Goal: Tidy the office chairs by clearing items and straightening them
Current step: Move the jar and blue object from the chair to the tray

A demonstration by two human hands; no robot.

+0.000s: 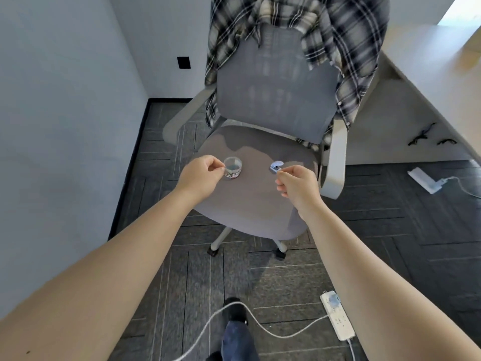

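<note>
Clearing the chair seat (250,204): the left hand (201,175) is pinching the clear tub (232,171), the right hand (296,187), fingers curled, is closing on the small blue stapler (276,166); lifting both comes next.

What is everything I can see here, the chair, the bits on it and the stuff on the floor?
office chair: one, grey, centre
plaid shirt: one, black and white, draped over the chair's backrest
clear container: one, transparent, on the seat, left
small blue-and-white item: one, on the seat, right
desk: one, pale, right
power strip: one, white, on the floor, lower right
cable: one, white, on the floor
left hand: fingers pinch the container
right hand: fingers at the blue-and-white item
</note>
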